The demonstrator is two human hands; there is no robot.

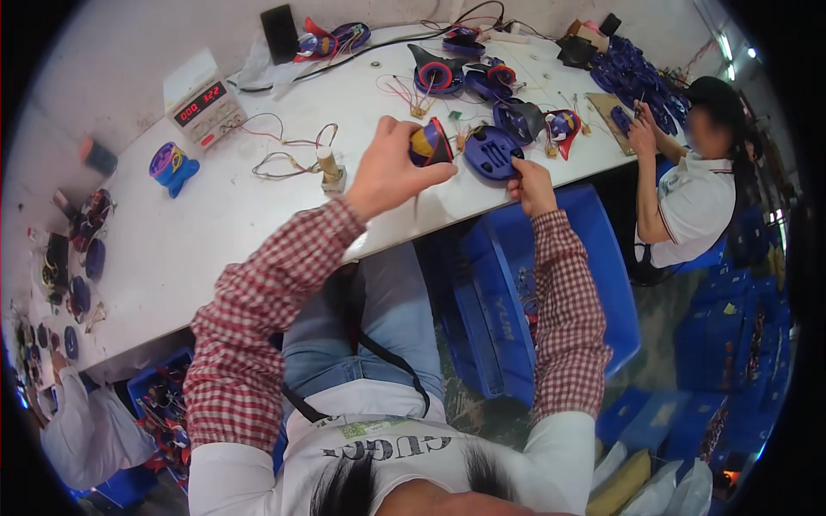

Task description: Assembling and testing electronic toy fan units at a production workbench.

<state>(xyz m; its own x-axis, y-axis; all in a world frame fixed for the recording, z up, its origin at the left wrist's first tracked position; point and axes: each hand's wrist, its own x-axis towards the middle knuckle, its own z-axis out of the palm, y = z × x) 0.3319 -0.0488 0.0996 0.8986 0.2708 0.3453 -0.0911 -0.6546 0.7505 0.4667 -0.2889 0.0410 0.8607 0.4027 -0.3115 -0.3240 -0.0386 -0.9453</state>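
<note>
My left hand [387, 169] curls its fingers around a small purple and yellow plastic housing with a red rim [430, 144], with the thumb stretched out below it. Between the thumb and fingers of my right hand [535, 186] is the edge of a dark purple round plastic cover [491, 155] with slots in it. The two parts are close together above the table's front edge, and thin wires run near them. Just behind lie more purple shells [519, 120] and a red-edged piece [563, 125].
On the white table [249, 215] are a power supply [206, 107] with a red display, a metal post [329, 168] with wires, and a blue and purple unit [172, 168]. Blue bins [594, 258] stand below its edge. A co-worker [688, 185] sits at the right.
</note>
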